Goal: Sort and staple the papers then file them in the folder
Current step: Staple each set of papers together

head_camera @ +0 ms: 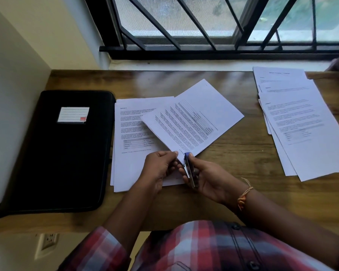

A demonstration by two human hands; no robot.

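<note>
Head view: on a brown wood-grain table (233, 159) below a black-barred window (184, 18), a closed black folder (61, 151) with a white label lies flat at far left. A squared stack (133, 122) of printed sheets lies just right of it, and a fanned pile (297, 122) well apart at far right. Over the stack, the left hand (160, 167) pinches the near corner of a tilted sheaf (194, 118), while the right hand (209, 178), its wrist ringed by an orange thread band (244, 194), curls round a slim blue-tipped stapler (189, 169) set on that corner.

Blue stapler (189, 169) seemingly at corner of tilted sheets (196, 118); black folder (63, 163) closed.
</note>
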